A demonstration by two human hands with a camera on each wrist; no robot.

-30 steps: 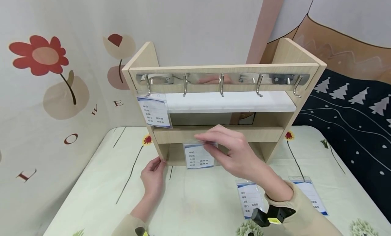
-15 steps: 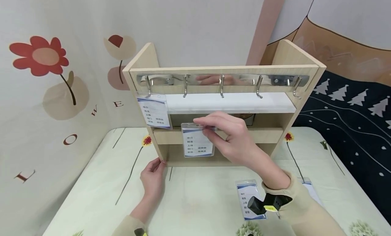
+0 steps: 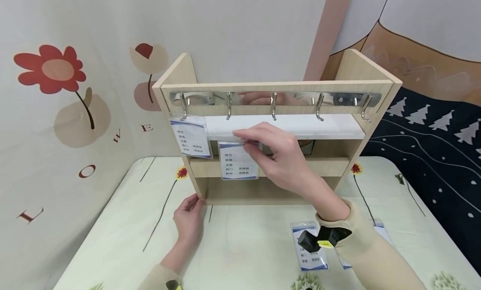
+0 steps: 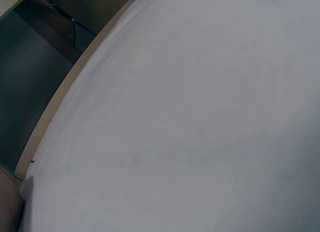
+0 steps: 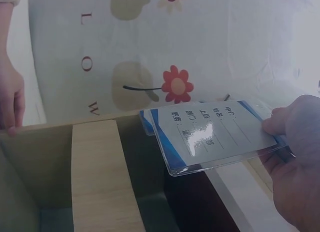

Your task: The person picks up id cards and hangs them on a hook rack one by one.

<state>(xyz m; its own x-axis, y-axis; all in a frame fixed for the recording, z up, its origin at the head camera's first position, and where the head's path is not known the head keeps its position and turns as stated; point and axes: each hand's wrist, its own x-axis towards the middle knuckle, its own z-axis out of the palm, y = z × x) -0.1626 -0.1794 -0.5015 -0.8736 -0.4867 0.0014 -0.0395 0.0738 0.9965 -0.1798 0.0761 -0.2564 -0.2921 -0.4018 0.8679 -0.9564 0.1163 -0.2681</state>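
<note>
My right hand (image 3: 282, 158) pinches the top edge of a clear plastic badge holder (image 3: 238, 162) with a white and blue card. The badge hangs in front of the white shelf board and middle rail, below the second hook (image 3: 229, 106) from the left. In the right wrist view, thumb and fingers grip one end of the badge holder (image 5: 205, 134). At the lower left corner of the wooden rack (image 3: 180, 75), my left hand (image 3: 188, 219) holds the side panel's edge. Another badge (image 3: 192, 137) hangs at the leftmost hook (image 3: 183, 106).
A row of several metal hooks on a shiny strip (image 3: 297, 99) spans the rack's front. On the table (image 3: 240, 244) lies another badge (image 3: 310, 256); a further one (image 3: 381, 231) is partly behind the right sleeve. A patterned curtain stands behind.
My right hand has lifted the badge from near the rack's bottom board to just below the hooks, moving slightly left. The left hand stays at the rack's corner.
</note>
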